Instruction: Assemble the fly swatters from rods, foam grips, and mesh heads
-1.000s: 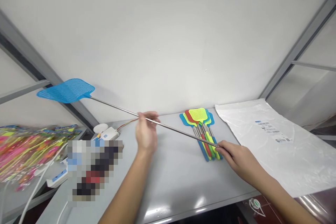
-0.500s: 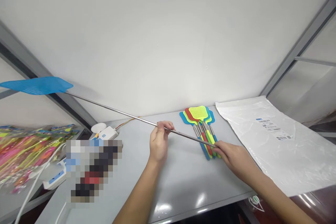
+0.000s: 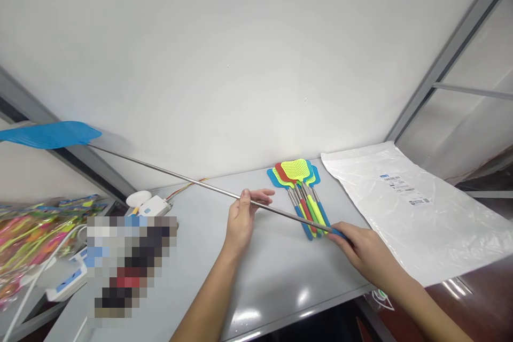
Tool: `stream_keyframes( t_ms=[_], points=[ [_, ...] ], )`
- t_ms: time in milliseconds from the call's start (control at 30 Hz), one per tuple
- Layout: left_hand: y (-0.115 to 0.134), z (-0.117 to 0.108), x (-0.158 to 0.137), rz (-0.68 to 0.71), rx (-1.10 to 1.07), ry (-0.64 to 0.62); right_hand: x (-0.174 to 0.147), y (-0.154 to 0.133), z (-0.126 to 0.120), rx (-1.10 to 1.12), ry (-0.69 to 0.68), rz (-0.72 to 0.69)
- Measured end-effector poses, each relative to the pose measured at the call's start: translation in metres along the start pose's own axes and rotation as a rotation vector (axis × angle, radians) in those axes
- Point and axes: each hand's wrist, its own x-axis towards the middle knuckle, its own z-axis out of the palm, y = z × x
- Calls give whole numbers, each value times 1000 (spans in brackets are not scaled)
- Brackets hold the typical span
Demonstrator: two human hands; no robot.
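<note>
A blue fly swatter (image 3: 52, 134) with a long, thin metal rod stretches from the upper left down to the right across the view. Its blue handle end is in my right hand (image 3: 358, 248), the fingers wrapped round it. My left hand (image 3: 242, 219) is at the middle of the rod, with the fingers stretched out and the thumb up; the rod lies across it, between thumb and fingers. Beyond my right hand, several fly swatters (image 3: 298, 171) with yellow, red and blue heads lie piled on the grey table (image 3: 276, 267), heads toward the wall.
A white plastic mailing bag (image 3: 433, 219) with a label covers the table's right side. At left lie a white adapter box (image 3: 154, 206) with wires, a power strip (image 3: 68, 280) and a blurred-out patch. Packaged colourful items (image 3: 36, 235) fill the far left. A wall (image 3: 240, 64) stands behind.
My left hand's fingers have straightened from their curl round the rod. More of the blue handle shows at my right hand. The view has shifted slightly right.
</note>
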Motion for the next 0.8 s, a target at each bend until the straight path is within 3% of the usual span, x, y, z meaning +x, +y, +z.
stream_keyframes(
  t_ms=[100,267,367,433,567,633,733,800],
  points=[
    [-3,13,-6,-27,-18,-13,1,-9,3,-16,23,-5],
    [-6,50,-29,-146,93,-363,12,-39,19,106,46,-10],
    [0,48,-28,-132,92,-389,18,-48,25,152,55,4],
    [9,28,-16,-57,-7,-272,18,-47,24,145,69,6],
    [27,-27,14,167,-211,226,12,-36,19,136,47,-4],
    [27,-40,21,225,-235,364,10,-34,19,122,31,-7],
    [12,-28,13,171,-196,365,11,-38,21,96,32,-4],
    [-1,-6,0,51,-82,206,14,-43,24,86,38,8]
  ],
)
